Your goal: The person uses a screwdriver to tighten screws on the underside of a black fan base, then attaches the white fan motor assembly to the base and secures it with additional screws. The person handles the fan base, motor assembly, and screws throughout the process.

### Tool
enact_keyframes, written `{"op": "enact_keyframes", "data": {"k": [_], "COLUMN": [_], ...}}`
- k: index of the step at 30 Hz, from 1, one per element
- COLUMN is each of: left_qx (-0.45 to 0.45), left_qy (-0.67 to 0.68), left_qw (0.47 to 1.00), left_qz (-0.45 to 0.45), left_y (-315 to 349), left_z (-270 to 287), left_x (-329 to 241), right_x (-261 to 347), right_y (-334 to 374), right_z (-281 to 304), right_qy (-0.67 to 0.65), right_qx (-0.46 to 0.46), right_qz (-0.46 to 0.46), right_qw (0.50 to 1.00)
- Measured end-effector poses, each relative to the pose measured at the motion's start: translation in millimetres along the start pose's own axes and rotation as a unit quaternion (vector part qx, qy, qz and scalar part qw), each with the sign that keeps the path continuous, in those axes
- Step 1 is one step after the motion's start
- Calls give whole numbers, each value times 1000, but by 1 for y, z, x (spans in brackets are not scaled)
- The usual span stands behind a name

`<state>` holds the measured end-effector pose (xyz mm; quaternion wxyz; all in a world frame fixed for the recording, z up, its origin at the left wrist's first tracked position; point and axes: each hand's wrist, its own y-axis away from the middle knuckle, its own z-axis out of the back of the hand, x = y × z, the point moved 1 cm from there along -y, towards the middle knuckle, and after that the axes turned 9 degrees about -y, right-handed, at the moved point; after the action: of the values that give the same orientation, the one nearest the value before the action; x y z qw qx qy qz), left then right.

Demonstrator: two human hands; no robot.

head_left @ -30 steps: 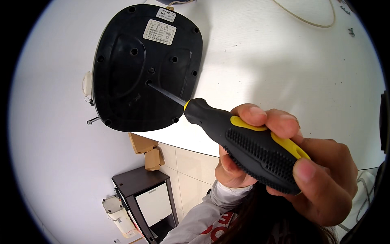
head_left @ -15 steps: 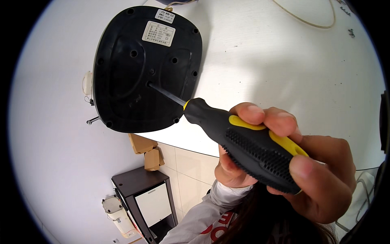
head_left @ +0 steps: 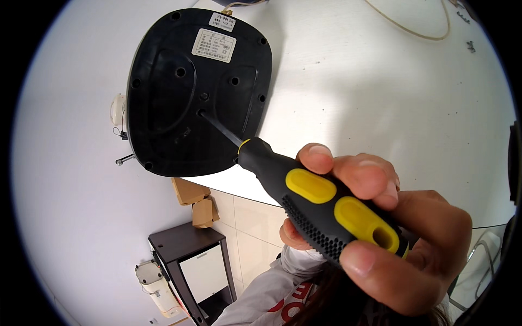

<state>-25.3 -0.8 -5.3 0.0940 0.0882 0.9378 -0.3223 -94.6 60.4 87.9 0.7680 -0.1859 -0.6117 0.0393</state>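
A black rounded appliance base (head_left: 163, 114) stands with its underside toward me, two white labels near its far end and several screw holes in it. A black-and-yellow screwdriver (head_left: 277, 174) has its shaft tip in a recessed hole near the middle; the tip itself is hidden. My right hand (head_left: 429, 255) grips the rear of the handle between thumb and fingers. From behind and below, my left hand (head_left: 293, 234) curls around the handle, its thumb at the near side and its fingertips showing over the far side. The handle covers most of that palm.
The base rests at the left side of a white table (head_left: 326, 92). Several small screws (head_left: 471, 46) and a pale cable (head_left: 432, 37) lie at the far right. Past the table edge stand cardboard boxes (head_left: 191, 195) and a dark cabinet (head_left: 187, 233) on the tiled floor.
The screwdriver handle has turned, bringing its yellow pads toward me, and dipped slightly down and left. My right thumb has swept down and left with it. The base has barely shifted.
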Motion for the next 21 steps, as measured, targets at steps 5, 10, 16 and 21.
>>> {"op": "enact_keyframes", "data": {"k": [5,10,16,21], "left_qx": [28,-4,20,-18], "left_qy": [-22,-72,-22,-84], "left_qw": [999,997,999,996], "left_qz": [11,-2,-42,34], "left_y": [-11,2,-7,-11], "left_z": [8,13,4,3], "left_x": [-4,-9,3,-8], "right_x": [-9,-23,-16,-12], "right_y": [-12,-16,-17,-22], "right_z": [7,17,21,6], "right_qy": [58,88,102,84], "right_qx": [3,40,87,9], "right_qz": [99,168,151,144], "right_qw": [993,981,979,986]}}
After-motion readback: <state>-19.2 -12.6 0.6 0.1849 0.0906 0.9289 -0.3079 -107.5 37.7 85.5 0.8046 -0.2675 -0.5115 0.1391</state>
